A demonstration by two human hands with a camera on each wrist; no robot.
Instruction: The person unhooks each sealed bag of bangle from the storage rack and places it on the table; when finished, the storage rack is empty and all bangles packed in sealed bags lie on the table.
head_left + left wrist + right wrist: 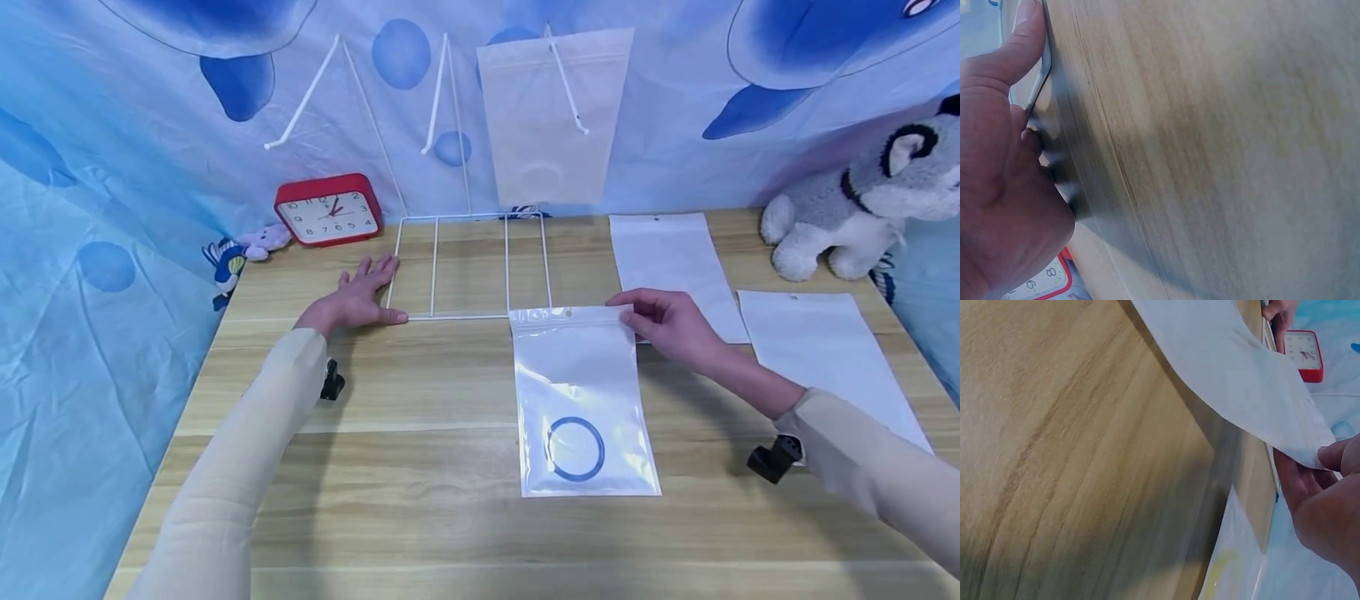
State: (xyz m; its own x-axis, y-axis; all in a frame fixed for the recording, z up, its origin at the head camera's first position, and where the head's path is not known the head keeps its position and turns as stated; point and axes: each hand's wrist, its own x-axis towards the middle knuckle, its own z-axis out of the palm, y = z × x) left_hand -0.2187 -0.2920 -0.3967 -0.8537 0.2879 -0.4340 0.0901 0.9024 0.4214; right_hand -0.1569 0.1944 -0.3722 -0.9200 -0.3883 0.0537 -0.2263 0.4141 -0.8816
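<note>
My right hand (667,325) pinches the top right corner of a white zip bag (577,375) with a clear front. Inside the bag a dark blue ring (576,449) shows. In the right wrist view, thumb and fingers hold the edge of this bag (1241,381), which bows above the table. My left hand (360,296) lies with spread fingers at the left front corner of a white wire rack (468,317). Its thumb rests along the front wire, as the left wrist view also shows. Another bag (551,125) hangs from the rack's right hook.
Two more white bags (667,250) (825,350) lie at the right; a yellow ring (1225,575) shows through one in the right wrist view. A red clock (330,210) stands left of the rack, a grey plush dog (847,192) at the back right. Two other hooks (303,96) jut forward.
</note>
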